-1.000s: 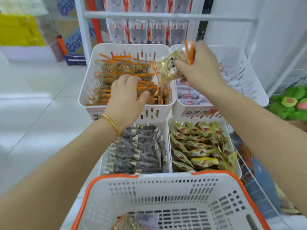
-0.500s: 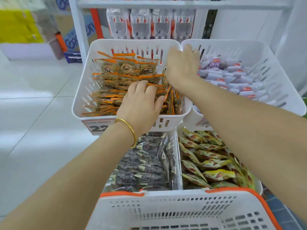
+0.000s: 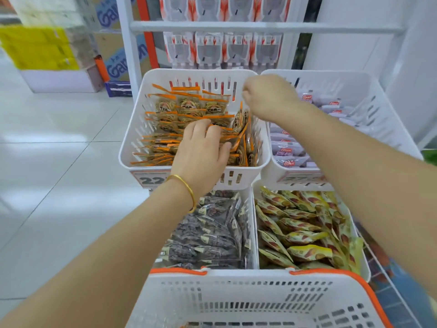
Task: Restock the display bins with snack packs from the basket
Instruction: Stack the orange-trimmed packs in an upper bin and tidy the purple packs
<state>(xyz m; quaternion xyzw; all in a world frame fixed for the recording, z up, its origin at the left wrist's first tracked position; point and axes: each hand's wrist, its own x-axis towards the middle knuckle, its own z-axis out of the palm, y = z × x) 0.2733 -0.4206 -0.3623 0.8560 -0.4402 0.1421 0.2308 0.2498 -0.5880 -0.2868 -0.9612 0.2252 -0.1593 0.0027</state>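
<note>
Over left bin (image 3: pixel 128 147): open to the rail (image 3: pixel 260 26); our right hand (image 3: pixel 267 98) hangs at the back right corner.
In left bin: packs (image 3: pixel 189 107) fill it; our left hand (image 3: pixel 203 147) lies on them; gap by the back wall.
Right bin (image 3: pixel 378 110): room at back.
Lower bins (image 3: pixel 253 221): our forearms (image 3: pixel 354 174) cross above; basket (image 3: pixel 236 292) just beside.

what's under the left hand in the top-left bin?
Orange-edged snack packs in the top-left bin: most lie in flat rows, some stand upright by its right wall. The left hand rests on them, hiding the packs beneath it. The bin floor is fully covered.
</note>
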